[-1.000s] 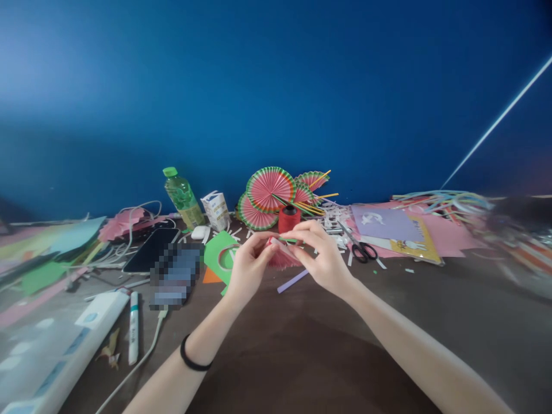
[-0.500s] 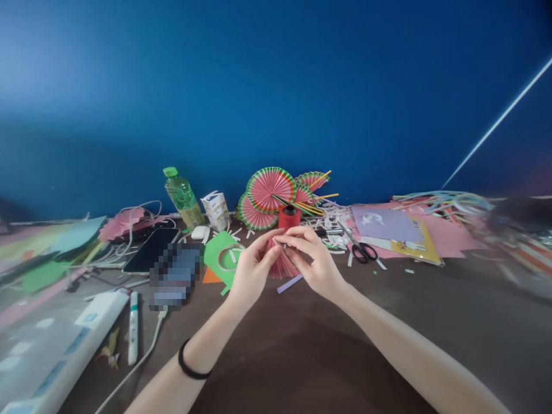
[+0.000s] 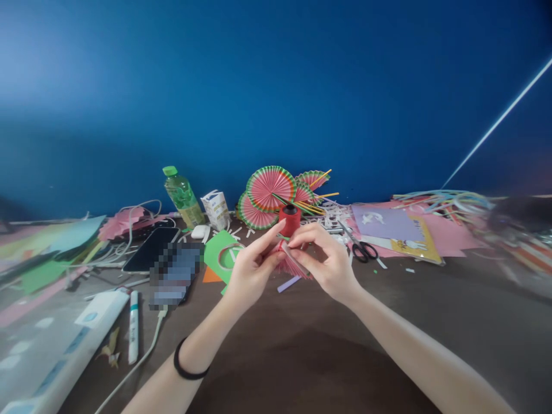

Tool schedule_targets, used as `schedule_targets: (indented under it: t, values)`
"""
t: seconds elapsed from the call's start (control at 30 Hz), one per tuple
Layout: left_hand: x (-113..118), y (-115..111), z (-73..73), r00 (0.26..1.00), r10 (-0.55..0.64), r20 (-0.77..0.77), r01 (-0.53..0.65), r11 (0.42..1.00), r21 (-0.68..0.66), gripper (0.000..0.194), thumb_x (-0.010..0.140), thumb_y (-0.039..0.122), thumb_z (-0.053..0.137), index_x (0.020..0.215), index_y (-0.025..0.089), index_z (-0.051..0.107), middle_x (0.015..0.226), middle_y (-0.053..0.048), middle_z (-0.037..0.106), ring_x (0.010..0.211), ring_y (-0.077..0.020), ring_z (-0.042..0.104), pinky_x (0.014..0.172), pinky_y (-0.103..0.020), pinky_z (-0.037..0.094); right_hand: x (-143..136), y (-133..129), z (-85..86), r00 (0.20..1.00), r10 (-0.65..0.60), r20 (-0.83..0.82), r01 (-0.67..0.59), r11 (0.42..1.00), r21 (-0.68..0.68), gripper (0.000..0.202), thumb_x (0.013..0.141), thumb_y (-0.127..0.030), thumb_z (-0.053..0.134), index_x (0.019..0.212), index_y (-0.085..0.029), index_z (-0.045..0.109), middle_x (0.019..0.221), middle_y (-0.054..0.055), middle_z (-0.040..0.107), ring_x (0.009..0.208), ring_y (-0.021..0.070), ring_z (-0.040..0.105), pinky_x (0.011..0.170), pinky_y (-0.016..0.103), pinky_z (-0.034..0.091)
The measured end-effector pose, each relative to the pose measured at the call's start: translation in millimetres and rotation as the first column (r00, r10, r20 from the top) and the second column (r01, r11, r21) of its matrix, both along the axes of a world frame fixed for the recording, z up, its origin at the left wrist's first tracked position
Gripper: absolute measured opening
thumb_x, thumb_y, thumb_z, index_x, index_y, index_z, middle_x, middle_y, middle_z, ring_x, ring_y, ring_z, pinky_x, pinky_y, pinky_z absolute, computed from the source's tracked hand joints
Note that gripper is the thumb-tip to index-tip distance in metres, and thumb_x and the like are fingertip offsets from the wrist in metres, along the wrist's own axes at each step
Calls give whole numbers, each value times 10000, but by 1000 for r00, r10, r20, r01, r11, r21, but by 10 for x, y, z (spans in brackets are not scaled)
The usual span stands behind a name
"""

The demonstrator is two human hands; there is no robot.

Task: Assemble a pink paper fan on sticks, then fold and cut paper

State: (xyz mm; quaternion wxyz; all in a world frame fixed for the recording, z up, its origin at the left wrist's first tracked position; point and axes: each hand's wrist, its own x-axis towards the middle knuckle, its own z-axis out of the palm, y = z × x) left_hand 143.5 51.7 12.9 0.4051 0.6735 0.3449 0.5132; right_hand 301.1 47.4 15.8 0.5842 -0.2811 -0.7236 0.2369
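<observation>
Between my hands is a pleated pink paper fan (image 3: 294, 268), its folds spreading toward the table, with a bit of red at its pinched top. My left hand (image 3: 248, 273) is closed on its left side, thumb pressed to the paper and forefinger pointing up. The fingertips of my right hand (image 3: 330, 264) pinch the fan's right edge. Fingers cover much of the fan. Just behind stands a spool of red thread (image 3: 290, 223). A purple paper strip (image 3: 288, 284) lies in front, below the fan.
Finished round paper fans (image 3: 271, 188) lean at the back. Black-handled scissors (image 3: 364, 252) and paper packs (image 3: 388, 224) lie right. On the left are a tape roll (image 3: 228, 257), green bottle (image 3: 183, 198), tissue pack (image 3: 215, 210), phones (image 3: 150, 250), marker (image 3: 133, 328), cable and power strip (image 3: 81, 345).
My hands have parted slightly, and more of the pleated paper shows between them. My left forefinger has lifted, and the right hand has shifted a little to the right.
</observation>
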Motion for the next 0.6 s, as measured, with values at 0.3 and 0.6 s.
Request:
schedule_targets:
  t: [0.3, 0.6]
  values:
    - [40, -21, -22, 999, -31, 32, 27, 993, 114, 370, 792, 196, 587, 1158, 226, 539, 794, -1, 633, 606, -96, 573, 550, -197, 484, -19, -3, -16, 998, -21, -62, 23, 999, 25, 32, 806, -181, 593, 817, -210, 600, 825, 24, 577, 815, 152, 555, 699, 288, 451]
    - [94, -37, -49, 983, -45, 176, 38, 998, 42, 140, 764, 213, 642, 821, 168, 523, 740, -11, 648, 645, -99, 624, 519, -156, 474, -23, 10, -40, 998, -23, -54, 27, 998, 61, 67, 801, -132, 590, 820, -197, 590, 825, 24, 558, 805, 144, 541, 703, 286, 442]
